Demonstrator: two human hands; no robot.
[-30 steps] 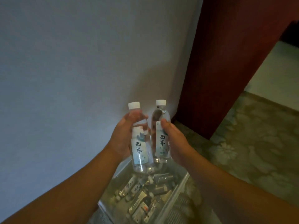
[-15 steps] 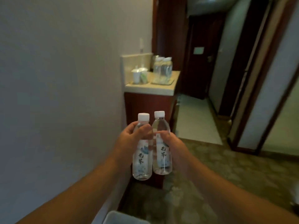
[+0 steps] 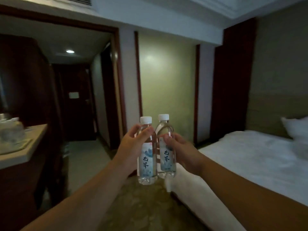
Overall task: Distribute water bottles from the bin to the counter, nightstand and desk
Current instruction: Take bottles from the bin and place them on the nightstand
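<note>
You have a bottle in each hand, in the middle of the frame. Your left hand (image 3: 133, 148) is wrapped round the left bottle (image 3: 146, 157). Your right hand (image 3: 179, 150) is wrapped round the right bottle (image 3: 166, 152). Fingers and thumbs curl round the upper half of each one, just under the neck.

The two bottles are side by side and look like they touch or almost touch. Both stand straight up. The long way of each bottle runs up and down, with the white caps on top and the bottoms pointing at the floor. The labels face you.

They look full of water, so they are probably a bit heavy for their size. The clear plastic is thin, so it will likely give if you squeeze hard. The sides are smooth and may slip. Hold each one round the middle, on the label, where it is widest. Do not carry them by the caps.

The counter (image 3: 25, 152) is at the left edge of the frame. Some blurry things sit on it; you cannot tell what they are. The bed (image 3: 250, 157) is on the right, with a pillow (image 3: 296, 129) at the far right. No nightstand or desk shows here. The counter looks like the nearest place to put a bottle down. Set it flat on its bottom so it does not tip.
</note>
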